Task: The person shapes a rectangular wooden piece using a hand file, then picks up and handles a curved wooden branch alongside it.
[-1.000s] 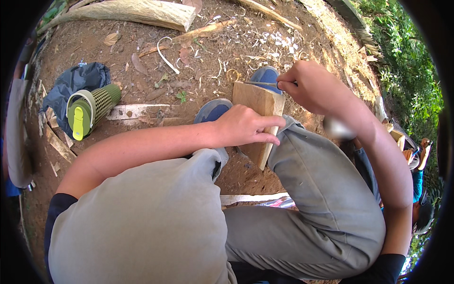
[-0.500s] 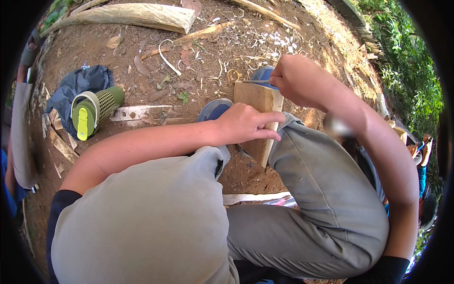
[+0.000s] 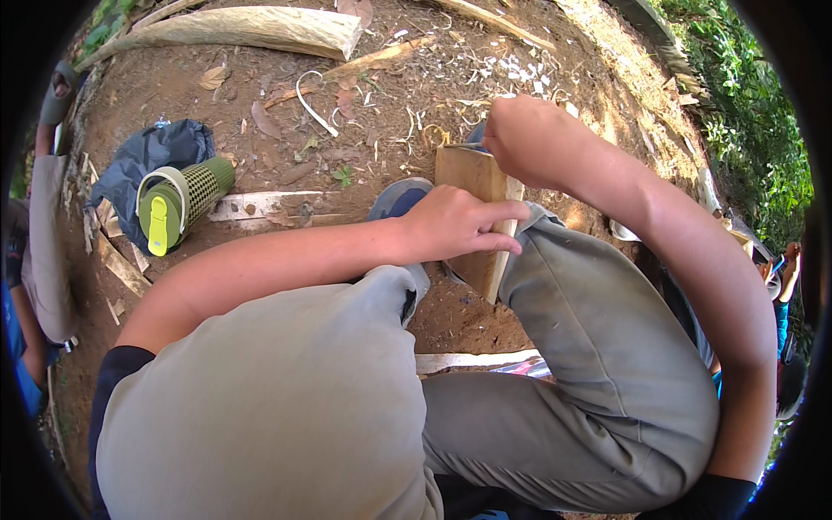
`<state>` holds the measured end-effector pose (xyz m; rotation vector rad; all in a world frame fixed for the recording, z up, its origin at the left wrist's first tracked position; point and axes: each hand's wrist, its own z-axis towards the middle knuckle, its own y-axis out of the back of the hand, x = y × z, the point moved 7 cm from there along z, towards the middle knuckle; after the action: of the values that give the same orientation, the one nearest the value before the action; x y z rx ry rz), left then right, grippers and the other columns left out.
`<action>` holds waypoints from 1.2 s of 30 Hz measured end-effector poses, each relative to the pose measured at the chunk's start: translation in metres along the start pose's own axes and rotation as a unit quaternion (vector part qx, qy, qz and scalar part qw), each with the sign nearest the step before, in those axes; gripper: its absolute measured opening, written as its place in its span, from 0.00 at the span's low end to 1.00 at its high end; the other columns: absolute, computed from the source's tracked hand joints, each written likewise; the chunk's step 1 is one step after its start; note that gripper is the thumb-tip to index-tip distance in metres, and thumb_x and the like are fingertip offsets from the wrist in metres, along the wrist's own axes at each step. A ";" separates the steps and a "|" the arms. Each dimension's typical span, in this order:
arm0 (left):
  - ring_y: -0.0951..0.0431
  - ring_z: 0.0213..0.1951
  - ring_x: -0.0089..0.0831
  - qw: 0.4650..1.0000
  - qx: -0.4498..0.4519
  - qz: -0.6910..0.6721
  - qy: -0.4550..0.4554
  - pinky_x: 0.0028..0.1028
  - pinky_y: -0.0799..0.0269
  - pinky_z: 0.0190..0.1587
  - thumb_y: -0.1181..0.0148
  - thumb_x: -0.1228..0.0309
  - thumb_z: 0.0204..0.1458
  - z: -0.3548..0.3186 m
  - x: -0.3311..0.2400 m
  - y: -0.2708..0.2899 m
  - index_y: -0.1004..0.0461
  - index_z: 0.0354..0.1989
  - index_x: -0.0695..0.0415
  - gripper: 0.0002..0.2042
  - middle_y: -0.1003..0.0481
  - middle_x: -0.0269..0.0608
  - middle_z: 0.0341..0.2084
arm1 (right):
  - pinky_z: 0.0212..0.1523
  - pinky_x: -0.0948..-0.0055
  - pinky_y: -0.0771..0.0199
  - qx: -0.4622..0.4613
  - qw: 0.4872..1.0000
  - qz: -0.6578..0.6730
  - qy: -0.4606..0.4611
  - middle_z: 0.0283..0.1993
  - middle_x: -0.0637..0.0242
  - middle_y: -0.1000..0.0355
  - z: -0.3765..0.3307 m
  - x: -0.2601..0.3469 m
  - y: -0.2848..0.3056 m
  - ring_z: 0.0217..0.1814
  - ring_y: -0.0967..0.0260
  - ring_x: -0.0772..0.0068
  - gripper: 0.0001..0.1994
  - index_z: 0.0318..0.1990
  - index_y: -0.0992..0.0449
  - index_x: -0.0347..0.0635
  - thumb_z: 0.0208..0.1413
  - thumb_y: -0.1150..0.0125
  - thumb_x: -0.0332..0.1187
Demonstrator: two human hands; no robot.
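A pale wooden block [image 3: 469,175] stands on end between my legs, its lower part narrowing to a point by my knee. My left hand [image 3: 455,222] is closed around the block's middle, thumb and forefinger reaching over its right edge. At the block's top edge lies a thin, narrow metal tool [image 3: 466,146], gripped at its right end by my right hand [image 3: 530,143], which is made into a fist. The fist hides the tool's handle, so its exact kind does not show. My shoes, partly covered by the hands and wood, are just behind the block.
On the left a green bottle [image 3: 184,201] lies against a black plastic bag [image 3: 149,156]. A long, split log [image 3: 251,29] crosses the far ground. White wood chips [image 3: 520,74] and curled shavings litter the dirt. Other people's limbs show at both side edges.
My right fist has slid left toward the block's top, so less of the metal tool shows. My left hand keeps its hold on the block. The view has shifted slightly.
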<state>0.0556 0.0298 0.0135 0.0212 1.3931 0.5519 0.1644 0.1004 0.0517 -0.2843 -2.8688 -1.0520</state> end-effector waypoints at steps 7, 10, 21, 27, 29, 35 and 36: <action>0.23 0.19 0.36 1.000 -0.006 -0.008 0.000 0.35 0.30 0.22 0.33 0.48 0.54 0.000 0.000 0.001 0.23 0.53 0.42 0.21 0.26 0.34 0.15 | 0.47 0.51 0.20 -0.006 0.999 0.032 -0.023 0.33 0.39 0.21 0.002 -0.006 0.005 0.40 0.20 0.41 0.13 0.32 0.16 0.31 0.59 0.44 0.32; 0.22 0.19 0.37 1.000 -0.016 -0.009 -0.007 0.35 0.30 0.23 0.33 0.48 0.54 0.001 -0.002 0.001 0.23 0.53 0.43 0.21 0.26 0.34 0.15 | 0.47 0.50 0.20 0.011 0.999 0.017 -0.034 0.32 0.39 0.22 0.005 -0.005 0.008 0.39 0.20 0.40 0.13 0.31 0.17 0.31 0.58 0.44 0.32; 0.22 0.19 0.38 1.000 -0.020 0.001 -0.008 0.36 0.30 0.23 0.33 0.48 0.54 0.001 -0.001 0.002 0.24 0.54 0.44 0.22 0.26 0.35 0.15 | 0.49 0.51 0.20 -0.014 1.000 0.004 -0.005 0.35 0.40 0.21 0.011 0.000 0.000 0.41 0.20 0.40 0.13 0.33 0.17 0.30 0.58 0.43 0.32; 0.23 0.19 0.39 1.000 -0.021 -0.006 -0.006 0.36 0.29 0.23 0.32 0.49 0.54 0.001 -0.002 0.003 0.24 0.54 0.44 0.23 0.26 0.36 0.15 | 0.47 0.49 0.20 -0.013 0.999 -0.018 0.035 0.32 0.39 0.22 0.019 0.002 0.009 0.40 0.20 0.40 0.12 0.29 0.18 0.30 0.56 0.44 0.30; 0.23 0.19 0.40 1.000 -0.026 -0.006 -0.008 0.36 0.29 0.23 0.32 0.49 0.53 0.000 0.000 0.003 0.24 0.54 0.45 0.23 0.26 0.36 0.15 | 0.46 0.49 0.21 -0.020 0.999 -0.020 0.046 0.32 0.39 0.22 0.019 0.001 0.010 0.39 0.21 0.40 0.12 0.29 0.18 0.31 0.55 0.44 0.30; 0.19 0.23 0.45 1.000 -0.012 -0.020 0.019 0.41 0.25 0.25 0.37 0.44 0.56 0.003 0.003 0.002 0.23 0.51 0.43 0.21 0.21 0.41 0.20 | 0.46 0.50 0.20 -0.016 0.999 0.018 0.025 0.33 0.41 0.21 0.028 -0.007 -0.006 0.38 0.21 0.39 0.12 0.30 0.17 0.32 0.56 0.44 0.31; 0.19 0.23 0.45 0.999 -0.013 -0.023 0.020 0.42 0.25 0.25 0.37 0.44 0.56 0.003 0.003 0.001 0.23 0.51 0.43 0.21 0.21 0.41 0.19 | 0.46 0.50 0.20 0.002 1.000 0.015 0.019 0.33 0.41 0.21 0.032 -0.010 -0.005 0.39 0.21 0.40 0.12 0.30 0.17 0.32 0.56 0.44 0.31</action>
<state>0.0583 0.0332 0.0120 -0.0423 1.4212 0.5343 0.1730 0.1162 0.0228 -0.3036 -2.8237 -1.0340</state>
